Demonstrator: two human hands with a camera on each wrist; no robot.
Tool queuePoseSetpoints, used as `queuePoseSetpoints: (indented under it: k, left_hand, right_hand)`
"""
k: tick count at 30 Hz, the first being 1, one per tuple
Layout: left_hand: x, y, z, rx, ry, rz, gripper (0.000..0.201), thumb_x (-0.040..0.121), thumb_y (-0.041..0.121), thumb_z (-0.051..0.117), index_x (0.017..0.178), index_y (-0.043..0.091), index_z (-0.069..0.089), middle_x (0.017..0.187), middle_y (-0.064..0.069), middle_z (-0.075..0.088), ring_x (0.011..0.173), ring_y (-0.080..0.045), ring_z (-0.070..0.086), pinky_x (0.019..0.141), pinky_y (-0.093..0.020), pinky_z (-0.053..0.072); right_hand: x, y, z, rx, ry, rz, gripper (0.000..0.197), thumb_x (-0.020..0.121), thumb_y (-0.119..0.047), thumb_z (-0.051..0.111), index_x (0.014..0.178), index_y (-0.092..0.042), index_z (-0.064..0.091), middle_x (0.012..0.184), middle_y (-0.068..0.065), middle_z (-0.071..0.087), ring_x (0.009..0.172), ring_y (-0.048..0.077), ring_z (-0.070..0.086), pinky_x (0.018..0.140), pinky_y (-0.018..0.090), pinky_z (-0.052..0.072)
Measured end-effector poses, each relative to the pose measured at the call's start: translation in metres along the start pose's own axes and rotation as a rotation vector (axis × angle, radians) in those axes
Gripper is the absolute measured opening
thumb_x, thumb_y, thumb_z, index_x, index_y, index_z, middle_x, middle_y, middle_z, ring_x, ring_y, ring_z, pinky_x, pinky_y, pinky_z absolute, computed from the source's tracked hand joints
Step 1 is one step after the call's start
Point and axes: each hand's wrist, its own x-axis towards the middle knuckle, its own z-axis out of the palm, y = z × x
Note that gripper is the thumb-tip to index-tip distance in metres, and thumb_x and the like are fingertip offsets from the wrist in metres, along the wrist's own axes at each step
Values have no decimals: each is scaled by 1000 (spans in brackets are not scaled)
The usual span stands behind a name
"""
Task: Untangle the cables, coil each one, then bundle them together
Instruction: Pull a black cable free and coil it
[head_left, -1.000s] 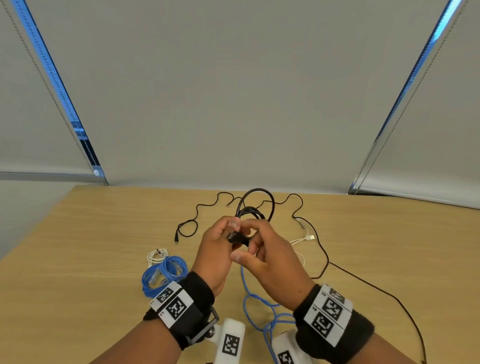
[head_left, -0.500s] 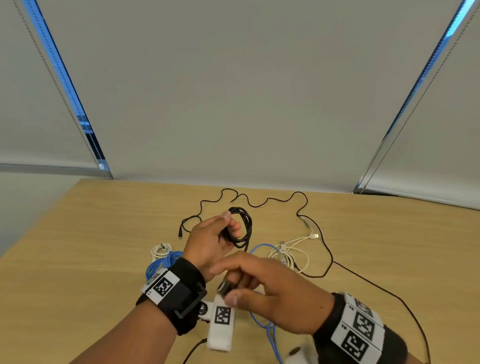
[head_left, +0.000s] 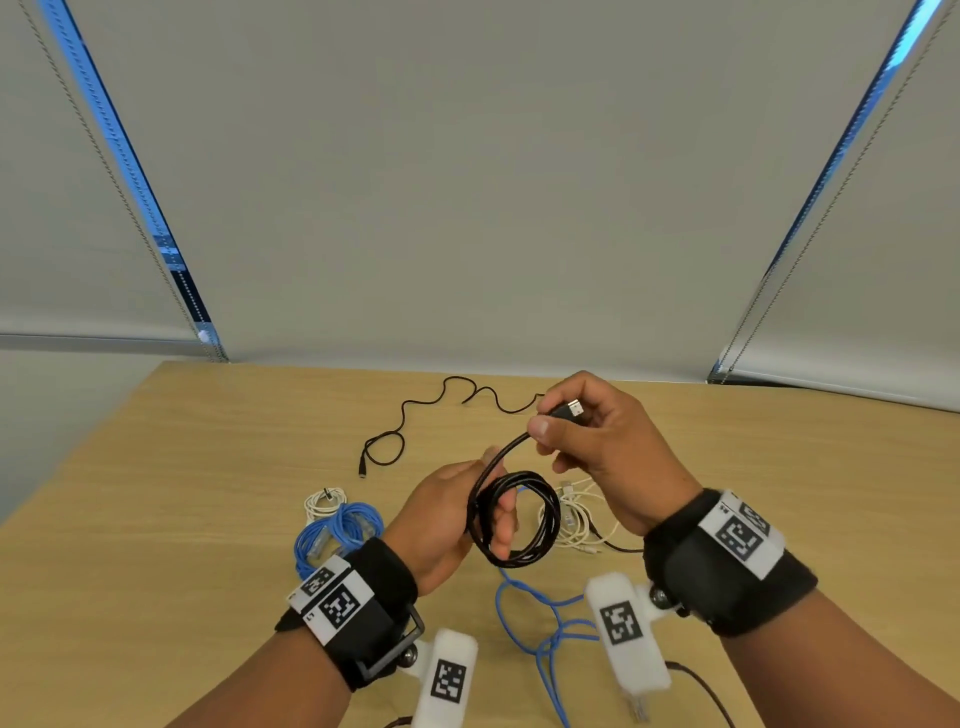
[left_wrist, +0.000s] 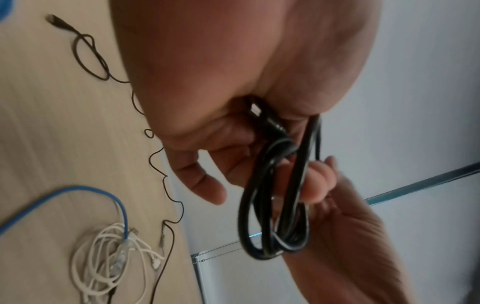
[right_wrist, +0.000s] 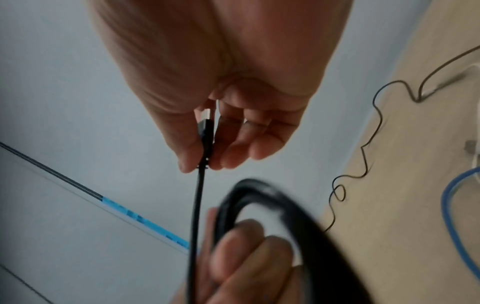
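On the counter a coiled blue cable waits. Above it, the left hand grips the black coil, keeping its loops together, while the right hand pinches its plug, probably to wrap it.

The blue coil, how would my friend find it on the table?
Start at the wooden table and find the left hand. Just left of that wrist lies the blue coil, wound tight, unlike the loose blue cable sprawled nearer the person.
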Motion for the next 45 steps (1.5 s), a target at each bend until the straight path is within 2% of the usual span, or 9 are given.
queuePoseSetpoints:
  k: [4, 9, 14, 21, 24, 27, 34, 37, 45]
  left_hand:
    - [2, 2, 0, -16, 69, -1, 77, 91, 79, 35, 67, 12, 63, 48, -9, 48, 44, -21, 51, 92, -51, 50]
    - [6, 3, -2, -7, 103, 33, 64, 86, 74, 52, 63, 15, 60, 45, -4, 42, 41, -15, 51, 95, -62, 49]
    - [8, 4, -5, -95, 47, -55, 57, 81, 71, 62, 65, 17, 61, 51, -1, 44, 43, -14, 40, 60, -32, 55]
    - [13, -2, -1, 35, 212, 6, 50, 82, 63, 64, 76, 14, 60, 53, -4, 48, 44, -15, 43, 54, -32, 54]
    - [16, -4, -4, 127, 353, 74, 41, 92, 54, 62, 83, 14, 55, 52, -4, 46, 43, -16, 41, 47, -28, 49]
    - [18, -6, -5, 163, 408, 108, 33, 99, 44, 59, 82, 16, 57, 54, -5, 43, 43, -16, 40, 47, -28, 50]
    - [20, -10, -4, 132, 369, 96, 35, 104, 43, 49, 91, 20, 73, 57, -1, 47, 49, -13, 45, 51, -27, 50]
    - [20, -7, -4, 39, 356, 51, 42, 101, 52, 51, 91, 19, 74, 57, -1, 44, 49, -14, 45, 58, -32, 55]
    - [22, -6, 0, 37, 376, 44, 61, 94, 71, 43, 92, 18, 74, 57, -2, 49, 47, -14, 49, 67, -40, 57]
  right_hand:
    - [8, 16, -12, -159, 65, 33, 22, 75, -23, 85, 72, -25, 63, 70, -4, 59, 64, 11, 53, 58, 30, 46]
    - [3, 30, -11, -311, -100, 61, 25, 85, -21, 78, 69, -20, 59, 63, 0, 63, 59, 15, 59, 63, 37, 52]
    - [1, 29, -2, -137, -184, 167, 9, 95, -8, 66, 99, -14, 63, 69, 9, 66, 53, 12, 59, 47, 23, 46]
    - [-7, 31, 20, 252, -87, 395, 12, 96, -6, 62, 86, -10, 67, 79, 18, 69, 64, 25, 66, 57, 34, 58]
    - [-11, 34, 25, 347, -80, 479, 24, 101, -28, 59, 91, -7, 64, 87, 22, 70, 73, 30, 69, 67, 39, 60]
    - [-13, 34, 28, 207, -129, 410, 33, 95, -44, 64, 91, -12, 59, 86, 14, 72, 76, 26, 72, 72, 35, 58]
    - [-15, 37, 33, -159, -167, 245, 32, 88, -2, 68, 113, -9, 50, 100, 11, 75, 83, 16, 74, 75, 25, 58]
    - [-15, 37, 28, -504, -132, 217, 22, 93, -21, 64, 113, -26, 54, 100, -5, 70, 73, 2, 61, 68, 24, 46]
    - [-14, 27, 20, -809, -236, 263, 40, 98, -40, 54, 135, -27, 45, 89, -2, 69, 83, 20, 71, 77, 38, 56]
